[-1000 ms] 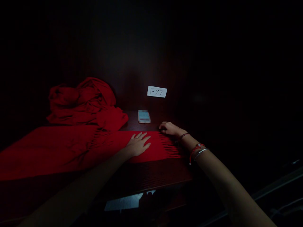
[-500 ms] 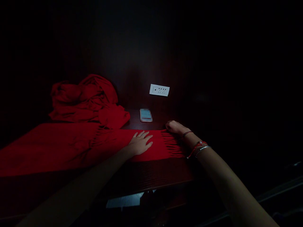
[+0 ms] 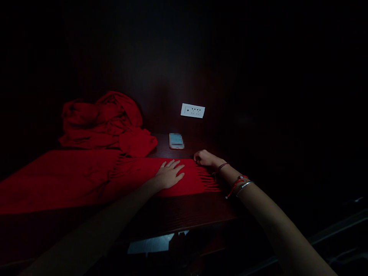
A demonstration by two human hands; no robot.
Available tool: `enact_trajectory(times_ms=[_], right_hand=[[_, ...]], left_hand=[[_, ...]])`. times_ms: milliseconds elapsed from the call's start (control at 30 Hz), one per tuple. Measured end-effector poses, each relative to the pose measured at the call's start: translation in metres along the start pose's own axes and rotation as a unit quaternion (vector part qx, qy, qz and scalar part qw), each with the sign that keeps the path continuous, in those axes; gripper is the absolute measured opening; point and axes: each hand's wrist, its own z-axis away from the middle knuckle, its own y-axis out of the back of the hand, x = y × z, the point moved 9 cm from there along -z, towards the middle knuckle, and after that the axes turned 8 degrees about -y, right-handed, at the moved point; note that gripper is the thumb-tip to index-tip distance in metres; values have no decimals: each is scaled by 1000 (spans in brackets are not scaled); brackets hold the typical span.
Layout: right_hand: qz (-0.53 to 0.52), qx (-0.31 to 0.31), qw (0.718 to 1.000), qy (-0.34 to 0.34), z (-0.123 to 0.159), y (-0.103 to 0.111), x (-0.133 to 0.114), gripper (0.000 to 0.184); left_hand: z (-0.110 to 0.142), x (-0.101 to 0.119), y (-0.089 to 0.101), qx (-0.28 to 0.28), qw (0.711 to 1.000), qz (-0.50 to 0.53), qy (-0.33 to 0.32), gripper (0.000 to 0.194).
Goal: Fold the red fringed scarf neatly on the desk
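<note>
A red fringed scarf point(image 3: 71, 176) lies spread along the dark tabletop, its fringed end toward the right. My left hand point(image 3: 170, 174) rests flat on the scarf with fingers spread and a ring on one finger. At the scarf's far right corner, where the fringe begins, my right hand point(image 3: 203, 157) is closed, its fingers curled at the edge of the cloth. The fingertips are partly hidden, but they appear to pinch the fringed edge. Bracelets circle my right wrist.
A crumpled heap of red cloth point(image 3: 106, 120) sits at the back left, touching the scarf. A small blurred blue-screened item point(image 3: 176, 140) lies behind the scarf. Above it, a white socket panel point(image 3: 193, 110) is on the dark wall. The table's front edge point(image 3: 184, 228) runs below my arms.
My right hand has moved slightly left along the fringe, from the tassels to the corner of the scarf. My left hand stays flat in place.
</note>
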Motion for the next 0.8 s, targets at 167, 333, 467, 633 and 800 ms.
enact_trajectory(times_ms=[167,333,467,633,800], right_hand=[[7,-30,999,-38,5,-3,16,22],[88,-62,993,-56,12,-6,30,22],[132,-62,983,-113,20,-3,53,22],[130,-22,983,-130,30,18,55,20],[-2,102,994,-42,47,35,6,19]], left_hand=[[0,0,-1,-1,1000,4,0,48],[-1,-1,-2,6,1000,8,-2,48],[-1,-1,-1,4,1000,5,1,47],[0,-1,-1,-2,1000,3,-2,47],[-1,-1,-2,-4,1000,-7,-6,48]])
